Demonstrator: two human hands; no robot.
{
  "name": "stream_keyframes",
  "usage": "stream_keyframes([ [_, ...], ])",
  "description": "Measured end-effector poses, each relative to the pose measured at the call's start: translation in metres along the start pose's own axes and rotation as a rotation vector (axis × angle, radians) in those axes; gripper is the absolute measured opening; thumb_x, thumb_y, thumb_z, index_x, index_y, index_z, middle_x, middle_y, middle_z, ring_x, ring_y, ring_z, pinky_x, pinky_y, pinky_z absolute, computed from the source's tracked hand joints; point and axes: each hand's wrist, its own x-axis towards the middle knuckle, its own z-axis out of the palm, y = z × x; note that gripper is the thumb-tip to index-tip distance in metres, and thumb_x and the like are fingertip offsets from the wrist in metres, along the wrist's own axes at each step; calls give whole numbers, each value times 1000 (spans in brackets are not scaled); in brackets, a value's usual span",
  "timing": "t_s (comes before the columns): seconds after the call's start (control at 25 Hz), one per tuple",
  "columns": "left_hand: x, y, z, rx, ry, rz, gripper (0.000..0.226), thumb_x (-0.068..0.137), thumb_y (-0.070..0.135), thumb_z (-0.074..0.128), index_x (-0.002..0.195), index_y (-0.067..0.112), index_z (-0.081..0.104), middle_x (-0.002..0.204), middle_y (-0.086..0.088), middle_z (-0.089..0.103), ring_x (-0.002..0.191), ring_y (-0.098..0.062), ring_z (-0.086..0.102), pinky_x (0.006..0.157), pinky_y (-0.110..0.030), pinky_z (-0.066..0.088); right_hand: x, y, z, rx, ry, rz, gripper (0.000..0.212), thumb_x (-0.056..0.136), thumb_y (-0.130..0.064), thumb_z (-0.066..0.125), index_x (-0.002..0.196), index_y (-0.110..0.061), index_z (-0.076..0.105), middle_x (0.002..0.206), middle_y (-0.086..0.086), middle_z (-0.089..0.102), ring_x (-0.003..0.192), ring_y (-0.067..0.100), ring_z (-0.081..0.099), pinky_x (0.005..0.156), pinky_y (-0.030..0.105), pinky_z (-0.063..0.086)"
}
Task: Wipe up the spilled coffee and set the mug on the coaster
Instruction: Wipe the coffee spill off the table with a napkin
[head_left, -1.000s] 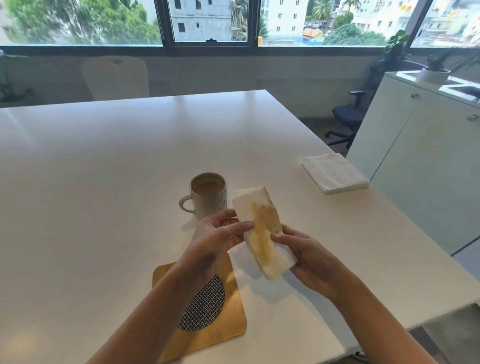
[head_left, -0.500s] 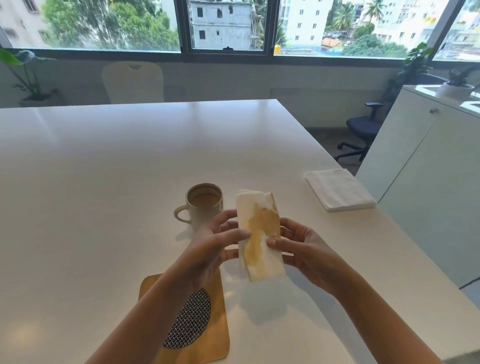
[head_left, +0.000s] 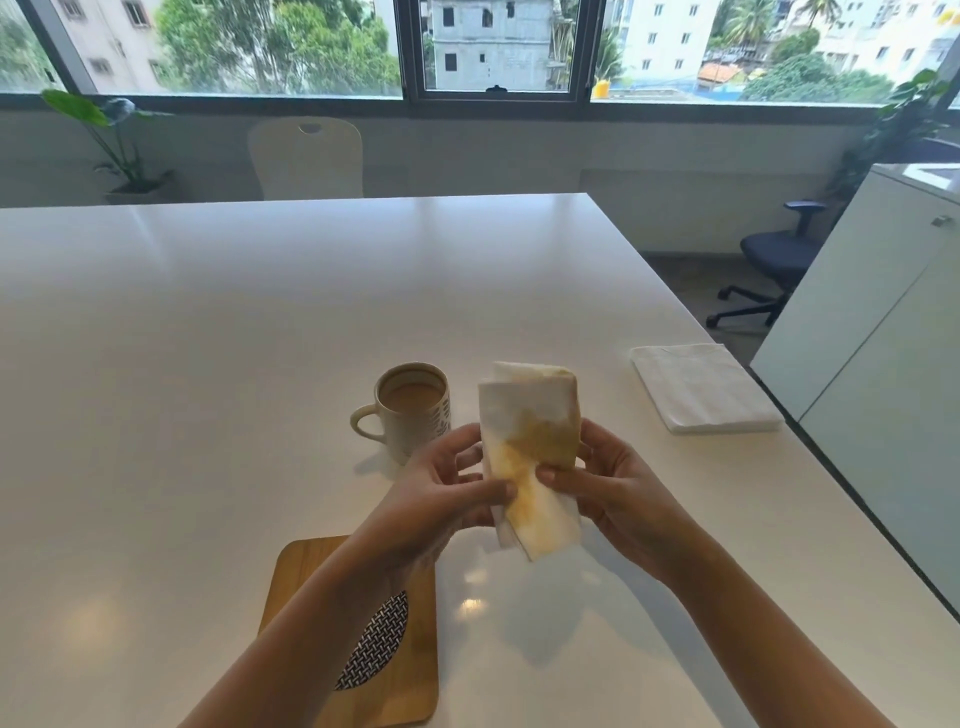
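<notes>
A folded white paper napkin (head_left: 530, 410) with a yellow-brown coffee stain is held upright above the table between both hands. My left hand (head_left: 441, 493) pinches its left edge, my right hand (head_left: 608, 483) its right edge. Just behind my left hand stands a cream mug (head_left: 410, 410) with milky coffee in it, handle pointing left. The wooden coaster (head_left: 306, 577) with a black woven round inset lies near the front edge, partly hidden under my left forearm. No spilled liquid shows on the white table (head_left: 208, 364).
A stack of clean white napkins (head_left: 701, 387) lies at the table's right edge. A white cabinet (head_left: 883, 332) stands close to the right. Beyond the table are a pale chair (head_left: 306, 156), a dark office chair (head_left: 769, 260) and potted plants under the windows.
The napkin has been folded narrower and turned more upright between my hands. The camera has tilted up, so more of the windows shows.
</notes>
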Motion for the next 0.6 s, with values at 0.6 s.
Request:
stream_keyframes([
  [0.6,-5,-3,3,-3,20,21,62,71,-1,78,127,20,65,118,-9,72,105,-32,72,81,-35,60,0,-11,-28,-201,-198,-92,41,93,-4,62,130,-20,58,133,7,62,113,30,66,85,35,59],
])
